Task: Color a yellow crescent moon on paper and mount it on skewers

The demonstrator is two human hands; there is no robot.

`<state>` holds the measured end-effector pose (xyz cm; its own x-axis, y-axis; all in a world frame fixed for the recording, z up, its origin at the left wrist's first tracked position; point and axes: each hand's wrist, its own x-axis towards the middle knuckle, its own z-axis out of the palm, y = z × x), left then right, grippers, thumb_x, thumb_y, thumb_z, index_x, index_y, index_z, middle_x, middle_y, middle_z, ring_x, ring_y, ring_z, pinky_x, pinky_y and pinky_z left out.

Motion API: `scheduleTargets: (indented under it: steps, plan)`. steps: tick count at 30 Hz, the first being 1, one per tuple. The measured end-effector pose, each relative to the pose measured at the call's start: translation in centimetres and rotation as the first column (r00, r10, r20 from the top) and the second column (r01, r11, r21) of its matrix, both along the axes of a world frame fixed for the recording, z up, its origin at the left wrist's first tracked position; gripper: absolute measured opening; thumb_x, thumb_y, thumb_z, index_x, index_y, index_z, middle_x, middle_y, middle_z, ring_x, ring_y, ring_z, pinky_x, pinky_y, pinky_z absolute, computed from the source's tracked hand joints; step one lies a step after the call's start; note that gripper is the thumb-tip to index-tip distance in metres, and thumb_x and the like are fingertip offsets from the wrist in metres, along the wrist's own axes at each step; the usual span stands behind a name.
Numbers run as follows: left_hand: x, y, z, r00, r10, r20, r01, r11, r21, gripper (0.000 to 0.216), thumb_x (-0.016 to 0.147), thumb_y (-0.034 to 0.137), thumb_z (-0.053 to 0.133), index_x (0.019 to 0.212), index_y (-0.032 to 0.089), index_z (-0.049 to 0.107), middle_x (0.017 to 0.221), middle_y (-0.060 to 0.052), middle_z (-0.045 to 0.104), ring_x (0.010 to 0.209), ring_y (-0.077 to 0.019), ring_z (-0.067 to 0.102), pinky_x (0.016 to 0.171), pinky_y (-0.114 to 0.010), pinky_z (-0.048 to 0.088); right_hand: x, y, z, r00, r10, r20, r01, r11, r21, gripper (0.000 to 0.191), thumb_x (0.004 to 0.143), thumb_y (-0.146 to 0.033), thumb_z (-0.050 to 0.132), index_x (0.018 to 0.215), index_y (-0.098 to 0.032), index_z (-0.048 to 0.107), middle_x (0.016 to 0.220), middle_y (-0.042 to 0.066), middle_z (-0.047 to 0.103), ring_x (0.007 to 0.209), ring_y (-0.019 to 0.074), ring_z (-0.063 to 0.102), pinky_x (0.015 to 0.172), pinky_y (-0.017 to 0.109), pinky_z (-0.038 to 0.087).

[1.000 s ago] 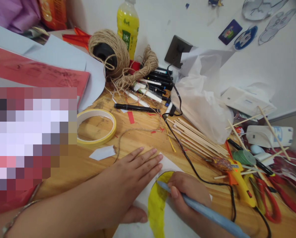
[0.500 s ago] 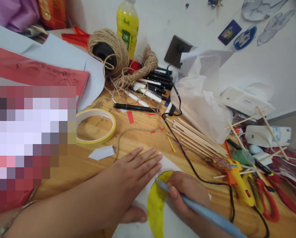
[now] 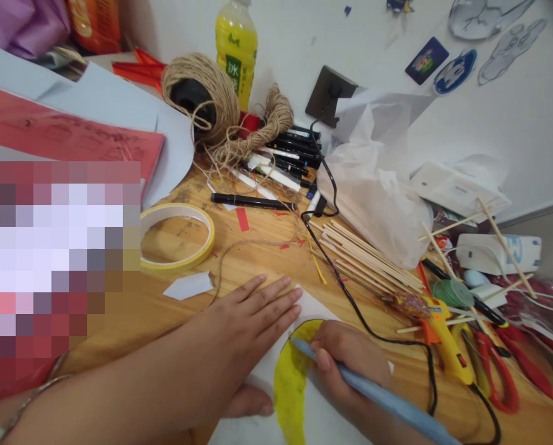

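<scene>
A white sheet of paper (image 3: 258, 426) lies on the wooden table, bearing a yellow crescent shape (image 3: 289, 389) with a thin dark outline along its top. My left hand (image 3: 248, 337) rests flat on the sheet's left part, fingers stretched out and thumb apart. In my right hand (image 3: 351, 352), pinched between thumb and fingers, is a slim light-blue pen (image 3: 388, 398). Its tip meets the crescent's upper left edge; the hand covers the crescent's right side. Whether the tip is a nib or a blade is too small to tell.
Left of the hands lie a yellow tape roll (image 3: 206, 244) and a paper scrap (image 3: 188, 285). Twine (image 3: 225, 93) and black markers (image 3: 253, 201) sit behind. Thin wooden sticks (image 3: 369, 253), a yellow glue gun (image 3: 455, 352) with its black cord, and red-handled scissors (image 3: 494, 377) crowd the right.
The view has shifted very slightly. Both hands, the pen and the sheet keep practically the same places.
</scene>
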<state>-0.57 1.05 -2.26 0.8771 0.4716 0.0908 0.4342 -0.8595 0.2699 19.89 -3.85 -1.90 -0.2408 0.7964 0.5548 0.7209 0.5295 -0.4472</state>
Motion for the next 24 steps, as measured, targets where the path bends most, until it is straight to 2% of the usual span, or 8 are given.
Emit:
scheduleTargets:
  steps: [8, 12, 15, 17, 19, 21, 23, 24]
  plan:
    - [-0.1, 0.2, 0.6, 0.999, -0.021, -0.029, 0.020, 0.999, -0.049, 0.098, 0.069, 0.061, 0.067, 0.145, 0.012, 0.029, 0.156, -0.014, 0.021, 0.145, -0.0278, 0.011, 0.117, -0.041, -0.003, 0.1, -0.2, -0.9, 1.000, 0.002, -0.022, -0.002, 1.000, -0.021, 0.040, 0.098, -0.033, 0.036, 0.063, -0.021, 0.052, 0.051, 0.000, 0.058, 0.046, 0.0126, 0.055, 0.048, 0.024, 0.042]
    - [-0.1, 0.2, 0.6, 1.000, -0.022, -0.014, 0.021, 0.998, -0.053, 0.098, 0.071, 0.061, 0.066, 0.146, 0.012, 0.027, 0.156, -0.013, 0.020, 0.145, -0.0273, 0.009, 0.117, -0.042, -0.003, 0.3, -0.3, -0.7, 0.996, -0.067, -0.057, 0.065, 0.998, -0.026, 0.039, 0.096, -0.034, 0.039, 0.062, -0.022, 0.053, 0.052, 0.000, 0.058, 0.045, 0.0132, 0.054, 0.045, 0.025, 0.041]
    - [0.0, 0.3, 0.9, 0.999, -0.026, -0.037, 0.022, 0.996, -0.085, 0.099, 0.070, 0.059, 0.067, 0.146, 0.012, 0.027, 0.156, -0.013, 0.018, 0.145, -0.0285, 0.010, 0.117, -0.043, 0.000, 0.6, -0.2, 0.5, 0.997, -0.035, -0.074, 0.026, 0.992, -0.123, 0.029, 0.094, -0.029, 0.044, 0.071, -0.021, 0.059, 0.057, 0.001, 0.061, 0.051, 0.0148, 0.059, 0.049, 0.025, 0.045]
    - [0.1, 0.4, 1.2, 0.996, -0.035, -0.080, 0.026, 0.993, -0.119, 0.097, 0.071, 0.059, 0.066, 0.146, 0.011, 0.027, 0.156, -0.014, 0.016, 0.144, -0.0299, 0.012, 0.117, -0.045, 0.003, 0.8, 0.0, 1.4, 0.983, -0.061, -0.172, 0.023, 0.977, -0.214, 0.022, 0.092, -0.021, 0.048, 0.075, -0.021, 0.061, 0.061, 0.000, 0.063, 0.054, 0.0144, 0.060, 0.051, 0.024, 0.046]
    - [0.2, 0.7, 1.7, 0.991, -0.039, -0.132, 0.020, 0.990, -0.142, 0.099, 0.071, 0.059, 0.068, 0.146, 0.011, 0.026, 0.155, -0.016, 0.016, 0.143, -0.0314, 0.016, 0.117, -0.046, 0.010, 0.8, 0.3, 1.8, 0.913, -0.165, -0.373, 0.071, 0.965, -0.252, 0.024, 0.092, -0.019, 0.049, 0.069, -0.021, 0.057, 0.058, -0.002, 0.059, 0.051, 0.0129, 0.056, 0.048, 0.023, 0.044]
    - [0.2, 1.2, 2.2, 0.985, -0.028, -0.171, 0.004, 0.990, -0.141, 0.101, 0.068, 0.059, 0.071, 0.147, 0.012, 0.026, 0.154, -0.017, 0.015, 0.142, -0.0330, 0.019, 0.116, -0.047, 0.015, 0.7, 0.7, 1.8, 0.767, -0.268, -0.583, 0.133, 0.955, -0.265, 0.028, 0.092, -0.023, 0.051, 0.064, -0.022, 0.053, 0.054, -0.003, 0.054, 0.048, 0.0125, 0.051, 0.045, 0.022, 0.041]
    - [0.1, 1.8, 2.8, 0.980, -0.005, -0.197, -0.019, 0.992, -0.121, 0.098, 0.068, 0.057, 0.072, 0.145, 0.014, 0.030, 0.153, -0.016, 0.019, 0.140, -0.0347, 0.023, 0.114, -0.049, 0.020, 0.8, 1.1, 1.6, 0.642, -0.331, -0.692, 0.163, 0.940, -0.299, 0.027, 0.091, -0.027, 0.054, 0.064, -0.022, 0.052, 0.054, -0.004, 0.053, 0.048, 0.0128, 0.050, 0.045, 0.023, 0.040]
    - [0.0, 2.1, 3.1, 0.977, 0.005, -0.213, -0.030, 0.993, -0.113, 0.094, 0.069, 0.055, 0.073, 0.144, 0.013, 0.033, 0.152, -0.016, 0.022, 0.139, -0.0355, 0.025, 0.113, -0.051, 0.023, 0.9, 1.2, 1.4, 0.610, -0.345, -0.713, 0.162, 0.936, -0.313, 0.027, 0.091, -0.028, 0.055, 0.065, -0.022, 0.052, 0.054, -0.004, 0.053, 0.049, 0.0131, 0.051, 0.046, 0.023, 0.040]
